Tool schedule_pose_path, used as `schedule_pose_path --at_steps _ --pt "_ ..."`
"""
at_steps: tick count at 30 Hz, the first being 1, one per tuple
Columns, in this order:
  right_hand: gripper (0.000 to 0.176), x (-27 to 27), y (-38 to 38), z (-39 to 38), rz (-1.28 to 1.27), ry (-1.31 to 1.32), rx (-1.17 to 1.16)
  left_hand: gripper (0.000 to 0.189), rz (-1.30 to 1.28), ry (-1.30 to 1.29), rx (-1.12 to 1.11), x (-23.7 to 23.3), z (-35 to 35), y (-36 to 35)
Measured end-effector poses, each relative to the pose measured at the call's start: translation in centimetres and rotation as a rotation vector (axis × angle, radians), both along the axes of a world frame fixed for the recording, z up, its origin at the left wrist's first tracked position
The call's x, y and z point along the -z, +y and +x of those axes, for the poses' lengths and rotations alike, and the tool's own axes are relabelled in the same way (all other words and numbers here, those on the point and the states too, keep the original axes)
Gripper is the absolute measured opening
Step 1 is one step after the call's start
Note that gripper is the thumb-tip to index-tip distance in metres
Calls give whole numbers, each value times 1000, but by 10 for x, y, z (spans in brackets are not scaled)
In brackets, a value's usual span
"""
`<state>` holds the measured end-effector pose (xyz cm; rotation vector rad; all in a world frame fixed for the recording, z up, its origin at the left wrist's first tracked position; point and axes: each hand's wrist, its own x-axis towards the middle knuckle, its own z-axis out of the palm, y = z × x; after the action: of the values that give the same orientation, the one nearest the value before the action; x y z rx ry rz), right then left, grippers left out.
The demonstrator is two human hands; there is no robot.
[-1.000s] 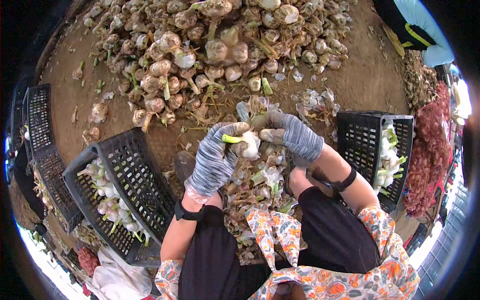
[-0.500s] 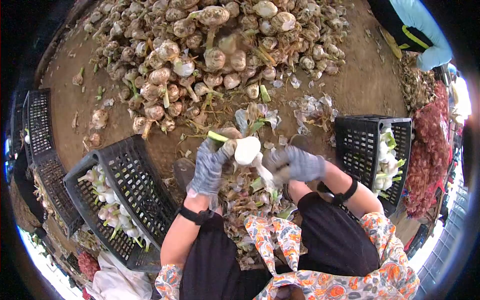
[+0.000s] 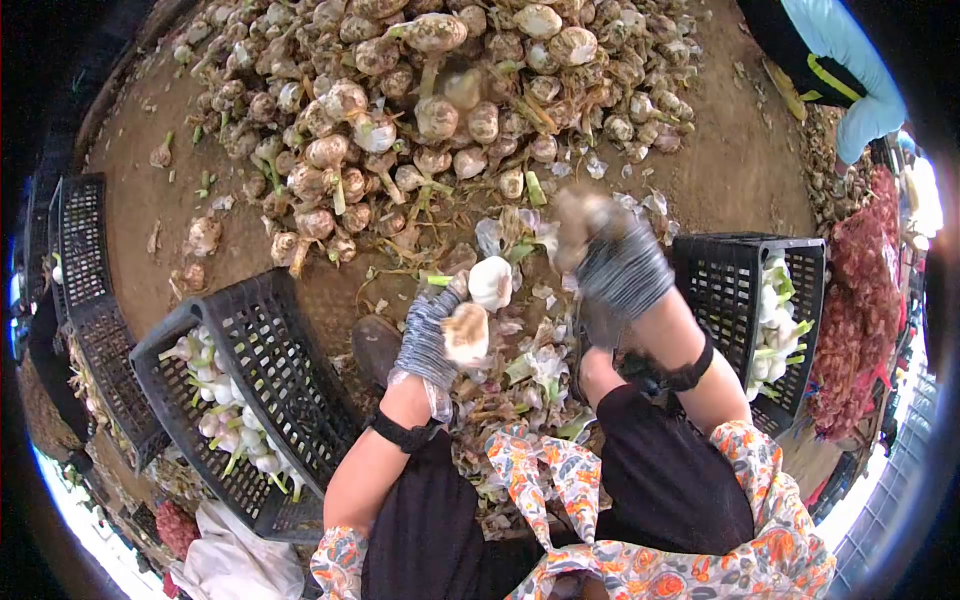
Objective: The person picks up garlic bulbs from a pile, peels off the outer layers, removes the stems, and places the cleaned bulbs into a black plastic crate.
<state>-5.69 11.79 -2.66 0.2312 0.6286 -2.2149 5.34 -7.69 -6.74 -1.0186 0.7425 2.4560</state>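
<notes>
While a garlic heap [image 3: 440, 100] fills the ground ahead, a left crate [image 3: 280, 360] and a right crate [image 3: 720, 285] flank the person; the right hand [image 3: 615, 262] is lifted, blurred, its grip unreadable; the left hand [image 3: 432, 335] grasps a peeled bulb [image 3: 490, 282] over husks [image 3: 530, 372].

I saw a big heap of unpeeled, dirt-stained garlic bulbs [image 3: 430, 110] spread across the brown earthen floor [image 3: 740, 150]. To the left stood a black slatted plastic crate [image 3: 270, 350] with peeled white garlic [image 3: 225, 420] lying in it, and another black crate [image 3: 85, 260] lay farther left. A third black crate [image 3: 730, 290] on the right held more peeled bulbs [image 3: 775, 320], just beside red mesh sacks [image 3: 850, 340]. Another person's light-blue sleeve [image 3: 850, 70] showed at top right.
</notes>
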Motion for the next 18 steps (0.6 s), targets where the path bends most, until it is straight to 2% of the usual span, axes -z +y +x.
schedule_pose_path --at_steps 1,3,4,5,7,8,9,10,11,13,15,17,18 --pt "8 -5 3 -11 -109 -53 114 25 27 -9 -72 -6 -1 2" --pt "17 -23 -1 -8 758 422 -214 27 83 -27 -220 -13 -5 2" --pt "26 -6 -9 4 777 631 -277 21 -47 -287 -186 -10 -8 -2" --pt "29 0 -10 23 1018 789 -375 21 -46 -285 -192 -10 -8 -4" --pt "28 -6 -29 37 1153 1233 -295 19 -142 -121 -77 -13 -7 -6" --pt "28 0 -33 42 1108 1256 -274 18 -218 3 -30 -22 -1 -7" --pt "29 7 -37 45 1063 1280 -248 18 -225 11 -34 -31 2 -14" --pt "26 5 -41 38 968 1041 -363 17 -679 117 120 -39 4 -25" --pt "22 2 -38 25 983 1086 -525 18 -1131 220 275 -49 8 -38" --pt "19 19 -32 8 1205 1388 -554 17 -1749 593 365 -76 26 -71" --pt "21 22 -35 -11 1371 1428 -379 21 -2196 404 394 -114 50 -97" --pt "28 30 -48 -37 1465 1465 -233 21 -1689 337 -296 -116 83 -128" --pt "31 27 -58 -48 1458 1400 -151 23 -1899 116 -461 -120 100 -152"
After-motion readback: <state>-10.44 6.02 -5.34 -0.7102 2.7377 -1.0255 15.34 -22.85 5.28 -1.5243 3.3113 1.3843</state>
